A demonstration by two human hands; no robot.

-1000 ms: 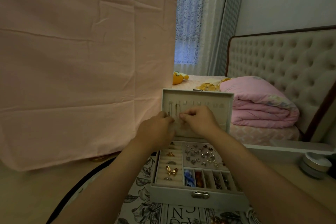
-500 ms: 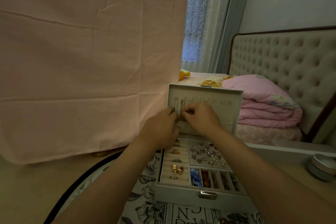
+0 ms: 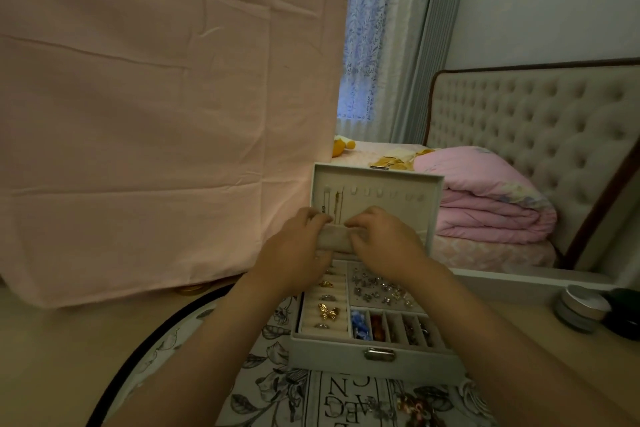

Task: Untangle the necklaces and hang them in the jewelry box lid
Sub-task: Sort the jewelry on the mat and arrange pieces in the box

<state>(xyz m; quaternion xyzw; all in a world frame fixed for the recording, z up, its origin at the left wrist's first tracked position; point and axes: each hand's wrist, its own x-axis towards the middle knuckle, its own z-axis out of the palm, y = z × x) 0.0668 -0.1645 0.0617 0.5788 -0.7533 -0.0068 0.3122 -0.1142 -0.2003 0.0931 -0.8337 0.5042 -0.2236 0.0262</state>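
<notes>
Necklaces (image 3: 337, 206): two hang from the left hooks of the jewelry box lid (image 3: 381, 173). The left hand (image 3: 298, 246) and right hand (image 3: 381, 239) both pinch the lid pocket (image 3: 334, 243), probably tucking the ends in.

The jewelry box (image 3: 332, 355) is set on a mat (image 3: 277, 388), its lid (image 3: 377, 173) raised behind, necklaces (image 3: 337, 206) hung at the lid's left. A sheet (image 3: 156, 114) is hung left of the box; a bed (image 3: 536, 121) is placed behind it.

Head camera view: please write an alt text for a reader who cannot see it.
The left hand and right hand grip the fabric pocket of an open jewelry box lid, where two necklaces hang. Rings sit in the tray below.
</notes>
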